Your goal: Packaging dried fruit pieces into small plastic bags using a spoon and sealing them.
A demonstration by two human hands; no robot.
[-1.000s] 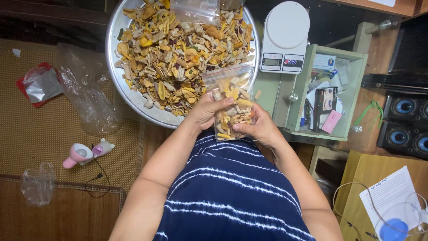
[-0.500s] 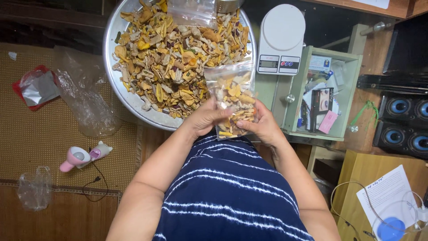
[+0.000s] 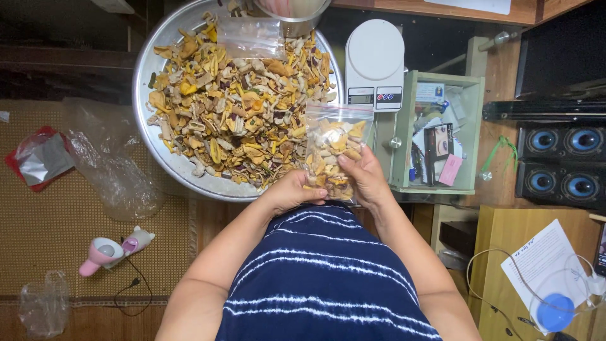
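Both hands work one clear zip bag [image 3: 333, 148], held upright just in front of the person's striped shirt [image 3: 322, 278] and partly over the near rim of the large round metal tray [image 3: 148, 76]. The bag is filled roughly two-thirds with mixed dried chips, yellow, tan and brown.

Left hand [image 3: 291, 191]: curled closed around the bag's lower left corner, fingers folded under the base, knuckles toward the camera. The grip is tight on the plastic.

Right hand [image 3: 365, 180]: clamped on the bag's right side, thumb pressed across the front face, remaining fingers wrapped behind (not visible). The two hands sit close together, nearly touching below the bag.

The tray carries a wide heap of the same dried chips [image 3: 243, 110]; a second, smaller clear bag [image 3: 251, 39] lies on top of the heap at the far side. A white kitchen scale [image 3: 374, 63] stands just right of the tray, the held bag's upper edge near its display. Loose clear plastic [image 3: 107, 158] lies left of the tray on the woven mat, well apart from the hands.
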